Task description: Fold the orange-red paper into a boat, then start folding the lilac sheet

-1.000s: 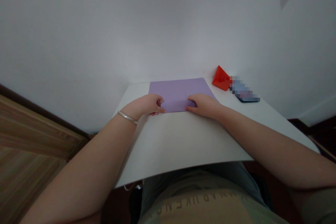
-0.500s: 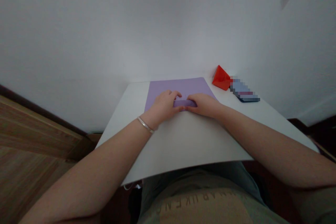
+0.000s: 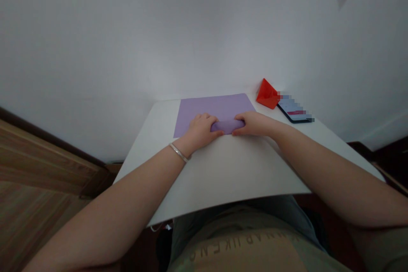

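Observation:
A sheet of purple paper (image 3: 216,105) lies on the white table, its far edge close to the wall. Its near edge is curled up and over into a rounded fold (image 3: 228,126). My left hand (image 3: 203,129) pinches the left part of this fold, with the thumb at the front and the fingers bent behind. At the fold's right part, my right hand (image 3: 255,124) grips between thumb and index finger. A short stretch of the fold shows between the two hands. Whether the fold is creased flat I cannot tell.
A red folded paper shape (image 3: 267,94) stands at the back right, touching or overlapping a phone (image 3: 295,114) with a partly blurred screen. The white table (image 3: 223,174) meets a pale wall (image 3: 204,29). Wooden furniture (image 3: 41,170) stands to the left.
My hands have moved apart along the near edge, the right one further right, so more of the curled fold shows between them. The view has shifted slightly.

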Demonstrator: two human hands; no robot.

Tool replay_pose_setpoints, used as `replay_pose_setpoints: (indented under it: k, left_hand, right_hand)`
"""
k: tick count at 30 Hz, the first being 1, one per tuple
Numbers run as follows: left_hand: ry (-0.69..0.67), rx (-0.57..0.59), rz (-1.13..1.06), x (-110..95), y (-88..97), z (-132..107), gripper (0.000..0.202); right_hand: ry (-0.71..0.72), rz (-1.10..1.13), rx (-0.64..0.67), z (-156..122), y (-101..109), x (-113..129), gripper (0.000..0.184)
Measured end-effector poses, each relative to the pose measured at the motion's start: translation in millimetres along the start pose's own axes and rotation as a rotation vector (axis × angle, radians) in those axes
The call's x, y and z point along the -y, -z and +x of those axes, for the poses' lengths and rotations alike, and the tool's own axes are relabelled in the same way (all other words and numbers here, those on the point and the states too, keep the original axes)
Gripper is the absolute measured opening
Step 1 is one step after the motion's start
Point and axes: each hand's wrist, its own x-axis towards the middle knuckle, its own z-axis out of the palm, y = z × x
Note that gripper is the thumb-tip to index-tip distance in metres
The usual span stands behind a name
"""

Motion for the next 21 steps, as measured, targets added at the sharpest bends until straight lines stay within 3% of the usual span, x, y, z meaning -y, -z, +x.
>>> replay_pose_setpoints:
  k: [13,21]
  left_hand:
    - [0.021,-0.054,0.077,-9,3.7,-5,0.044]
    - [0.029,-0.033,0.073,-9,3.8,-4,0.044]
  right_hand:
    - [-0.054,-0.003,0.003,1,5,4,0.035]
    - [-0.166,-0.079,0.042,1,12,-19,0.049]
